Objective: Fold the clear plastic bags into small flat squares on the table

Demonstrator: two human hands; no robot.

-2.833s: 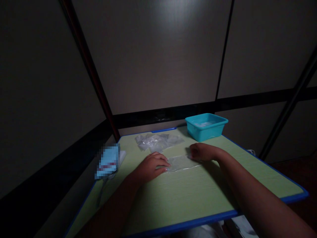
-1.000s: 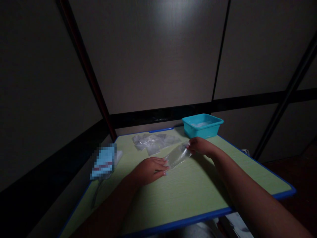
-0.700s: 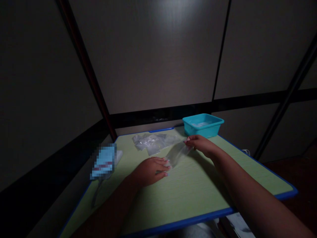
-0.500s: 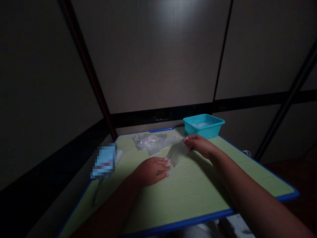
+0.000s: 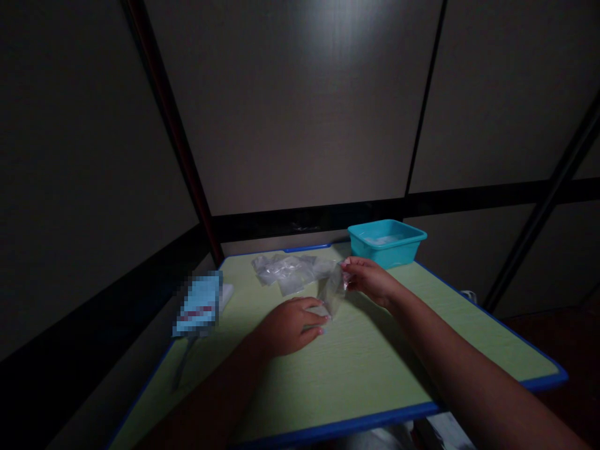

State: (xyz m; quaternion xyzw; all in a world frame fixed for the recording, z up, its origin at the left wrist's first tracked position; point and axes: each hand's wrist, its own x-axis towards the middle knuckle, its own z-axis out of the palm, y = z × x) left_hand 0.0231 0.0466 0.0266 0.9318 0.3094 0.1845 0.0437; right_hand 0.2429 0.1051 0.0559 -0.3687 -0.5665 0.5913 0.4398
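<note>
A clear plastic bag [image 5: 334,291] stands tilted between my two hands over the middle of the table. My right hand [image 5: 370,280] pinches its upper right edge. My left hand [image 5: 293,325] rests low with its fingers spread, the fingertips touching the bag's lower left end. Behind them, several flat clear plastic bags [image 5: 285,270] lie overlapping on the green tabletop [image 5: 356,369].
A turquoise basin [image 5: 388,250] with something pale inside stands at the back right corner. At the left edge is a light blue, blurred-out object [image 5: 199,305] with a white item beside it. A wall rises behind the table.
My right hand has moved slightly left, and the bag between my hands is more bunched and upright. My left hand has shifted a little to the right.
</note>
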